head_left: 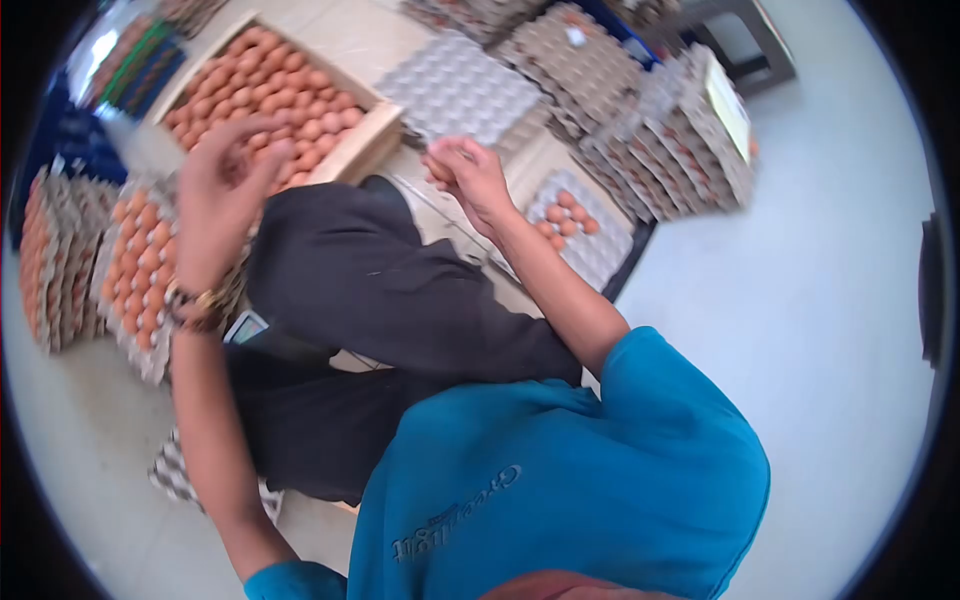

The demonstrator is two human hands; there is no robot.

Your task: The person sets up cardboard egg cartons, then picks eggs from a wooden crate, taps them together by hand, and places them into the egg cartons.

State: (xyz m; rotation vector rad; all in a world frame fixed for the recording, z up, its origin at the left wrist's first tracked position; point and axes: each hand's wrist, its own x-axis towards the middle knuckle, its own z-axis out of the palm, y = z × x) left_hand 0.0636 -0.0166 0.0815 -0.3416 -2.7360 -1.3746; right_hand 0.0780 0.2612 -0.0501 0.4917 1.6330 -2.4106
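One brown egg [437,171] shows beneath curled fingers [468,151].

Smooth pale floor [800,310], bluish at right, greyer at lower left; dark grey frame [774,50] at upper right; dark object [930,290] at right edge, unclear; white glare [104,44] at upper left

A pale floor [790,320] carries egg-laden stacks of grey-brown trays [75,250] at left, a wooden crate [378,132] packed with brown eggs [260,75], and, at right, more piled trays [670,130] near a partly filled tray [612,245].
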